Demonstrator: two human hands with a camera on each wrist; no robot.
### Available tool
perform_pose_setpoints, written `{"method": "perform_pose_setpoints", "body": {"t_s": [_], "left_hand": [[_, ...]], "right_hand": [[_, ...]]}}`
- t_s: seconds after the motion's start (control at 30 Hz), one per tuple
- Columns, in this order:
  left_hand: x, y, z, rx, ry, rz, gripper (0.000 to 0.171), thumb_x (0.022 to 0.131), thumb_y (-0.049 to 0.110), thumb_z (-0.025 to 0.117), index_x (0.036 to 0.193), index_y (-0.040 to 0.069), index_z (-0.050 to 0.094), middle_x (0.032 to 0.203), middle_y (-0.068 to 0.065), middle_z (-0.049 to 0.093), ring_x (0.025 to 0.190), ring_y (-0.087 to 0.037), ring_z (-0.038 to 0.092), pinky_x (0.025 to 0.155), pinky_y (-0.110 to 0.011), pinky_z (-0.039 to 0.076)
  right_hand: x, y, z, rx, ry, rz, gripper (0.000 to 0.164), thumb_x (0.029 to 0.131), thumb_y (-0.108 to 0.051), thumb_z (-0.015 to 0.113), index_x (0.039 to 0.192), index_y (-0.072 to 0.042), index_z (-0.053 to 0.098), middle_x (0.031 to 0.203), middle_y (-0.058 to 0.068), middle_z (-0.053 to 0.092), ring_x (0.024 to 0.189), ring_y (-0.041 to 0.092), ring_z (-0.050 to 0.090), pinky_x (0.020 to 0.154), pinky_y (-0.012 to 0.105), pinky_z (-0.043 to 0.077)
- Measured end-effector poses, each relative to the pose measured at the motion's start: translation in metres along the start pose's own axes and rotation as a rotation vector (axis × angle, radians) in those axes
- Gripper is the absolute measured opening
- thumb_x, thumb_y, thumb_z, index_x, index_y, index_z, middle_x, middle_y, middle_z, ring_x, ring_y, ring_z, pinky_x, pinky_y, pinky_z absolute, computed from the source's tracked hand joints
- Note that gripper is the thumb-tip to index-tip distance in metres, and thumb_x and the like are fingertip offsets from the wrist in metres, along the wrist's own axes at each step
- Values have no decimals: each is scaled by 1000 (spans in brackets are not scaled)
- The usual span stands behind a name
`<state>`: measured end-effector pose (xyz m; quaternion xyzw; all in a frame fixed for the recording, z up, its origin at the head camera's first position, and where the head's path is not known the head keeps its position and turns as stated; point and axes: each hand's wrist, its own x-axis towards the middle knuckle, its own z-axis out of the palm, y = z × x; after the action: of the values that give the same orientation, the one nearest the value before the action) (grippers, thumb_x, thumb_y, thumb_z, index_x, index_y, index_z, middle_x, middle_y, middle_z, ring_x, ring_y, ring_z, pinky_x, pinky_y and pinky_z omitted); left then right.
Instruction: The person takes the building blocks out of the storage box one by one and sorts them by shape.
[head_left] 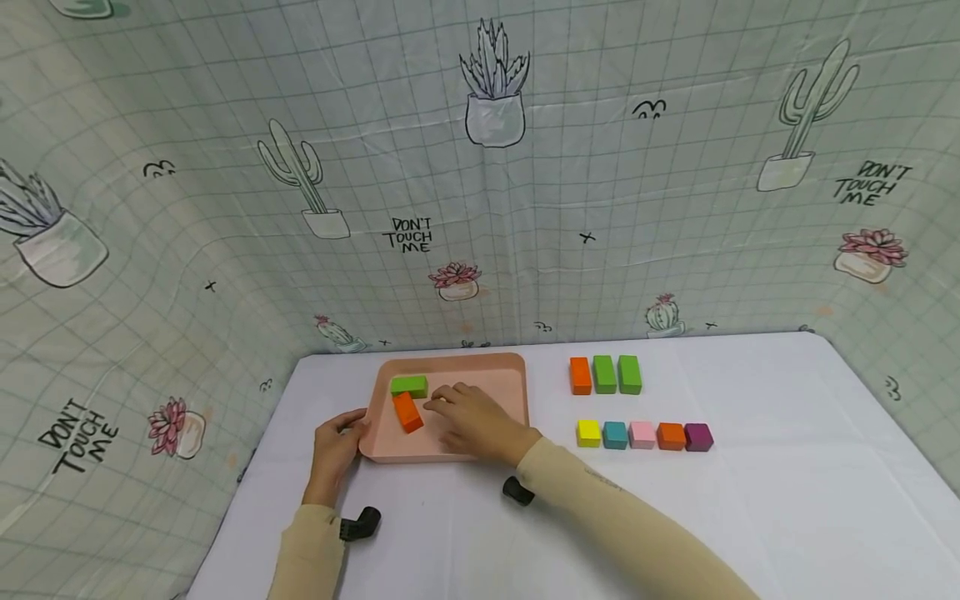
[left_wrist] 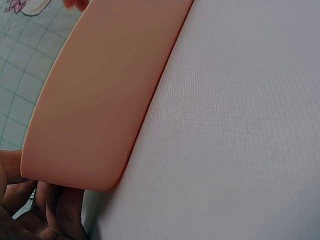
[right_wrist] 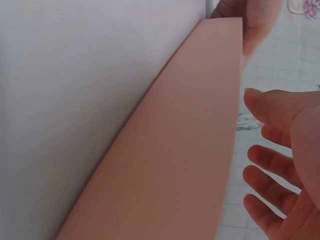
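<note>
My left hand (head_left: 335, 450) grips the left side of a shallow peach-pink tray (head_left: 435, 457). In the left wrist view, its thumb is at the rim and the curled fingers (left_wrist: 62, 207) lie against the outside of the corner. Inside the tray, a green block (head_left: 409, 386) lies near the back left, and an orange block (head_left: 407, 412) lies slanted just in front of it. My right hand (head_left: 480, 421) hovers over the tray's middle, to the right of the orange block. Its fingers (right_wrist: 272, 162) are spread and loosely bent, with nothing between them.
Right of the tray, an orange block (head_left: 581, 376) and two green blocks (head_left: 604, 375) stand in a row. Nearer lies a row of small cubes: yellow (head_left: 588, 433), teal, pink, orange and purple (head_left: 698, 437). A patterned cloth (head_left: 555, 283) rises behind the white table (head_left: 450, 533).
</note>
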<state>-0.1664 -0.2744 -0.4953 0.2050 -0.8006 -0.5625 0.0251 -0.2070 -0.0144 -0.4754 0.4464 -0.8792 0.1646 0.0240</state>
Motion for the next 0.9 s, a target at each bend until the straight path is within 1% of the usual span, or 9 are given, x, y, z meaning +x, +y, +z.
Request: {"method": "perform_pose_setpoints", "body": {"t_s": [0.13,0.27,0.53,0.7,0.9], "left_hand": [[0,-1,0,3,2,3,34,102,3,60,131,-15,66,107,-17,64,76,-6,57,64,-18,49],[1,-1,1,10,2,-1,35,101,3,60,131,-14,66,109,-18,64,79,-7,56,65,-18,48],[2,-1,2,16,7,4,35,101,3,59,131,-14,66,108,-18,63,78,-7,57,65,-18,49],[1,-1,1,14,8,12,34,102,4,61,131,-14,66,107,-18,63,78,-9,58,65,-19,48],[0,1,1,20,17,16,34,102,5,61,130,-14,67,104,-16,63,77,-9,57,64,-19,47]], "right_hand": [[10,-3,5,-8,-28,29,49,99,-24,76,144,-9,63,140,6,62,127,25,58,111,37,46],[18,-5,12,-16,-31,52,47,100,-22,74,144,-10,64,144,6,62,127,25,59,110,38,47],[30,-4,21,-17,-41,79,42,103,-20,66,144,-10,64,146,5,62,127,24,59,111,39,47],[38,-6,23,13,-37,73,43,102,-17,68,143,-8,63,146,6,61,127,24,59,110,39,47],[45,-9,26,-1,-56,83,48,100,-17,71,145,-9,62,148,6,59,127,25,58,110,38,46]]}}
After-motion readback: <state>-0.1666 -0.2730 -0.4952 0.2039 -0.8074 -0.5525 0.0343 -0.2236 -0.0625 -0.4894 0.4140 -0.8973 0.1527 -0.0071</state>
